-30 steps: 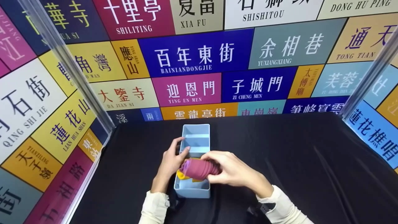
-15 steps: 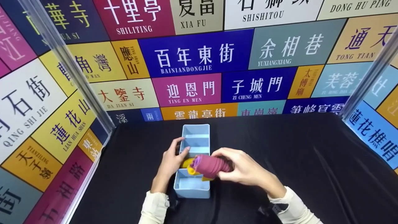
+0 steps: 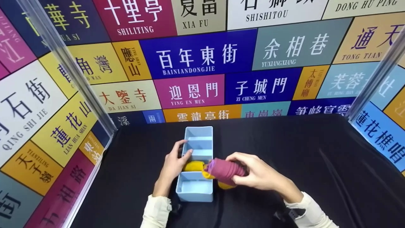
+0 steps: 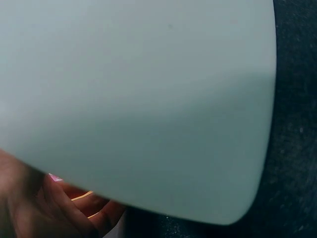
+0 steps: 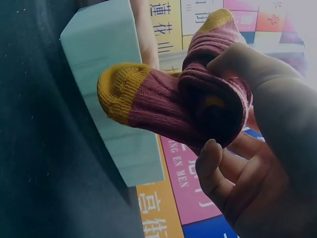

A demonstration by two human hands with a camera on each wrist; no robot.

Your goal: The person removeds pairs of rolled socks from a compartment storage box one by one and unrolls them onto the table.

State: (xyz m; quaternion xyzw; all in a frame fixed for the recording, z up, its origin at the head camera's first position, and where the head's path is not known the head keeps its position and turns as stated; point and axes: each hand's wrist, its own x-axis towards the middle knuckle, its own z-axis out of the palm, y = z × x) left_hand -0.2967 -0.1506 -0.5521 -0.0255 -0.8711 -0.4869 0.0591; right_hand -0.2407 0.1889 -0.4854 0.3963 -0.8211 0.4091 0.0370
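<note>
In the head view my right hand [image 3: 258,171] grips a rolled pair of maroon socks [image 3: 226,171] just right of the box. The right wrist view shows the ribbed maroon socks [image 5: 163,101] with yellow toes, cuff folded around them, between thumb and fingers. My left hand [image 3: 174,163] holds the left wall of a long light blue divided box [image 3: 194,197], its thumb over the rim. A yellow rolled cloth [image 3: 193,166] lies in a middle compartment. In the left wrist view the box wall [image 4: 148,99] hides much of the left hand [image 4: 64,210].
The box stands on a table with a black cloth [image 3: 300,152]; its front compartment and two back ones hold nothing visible. Behind rises a wall of coloured place-name panels [image 3: 199,53]. Clear upright posts [image 3: 76,69] stand at the left and right corners.
My right hand has carried the maroon socks rightward, from over the box to beside its right edge. The yellow cloth in the box has come into view. My left hand has stayed in place.
</note>
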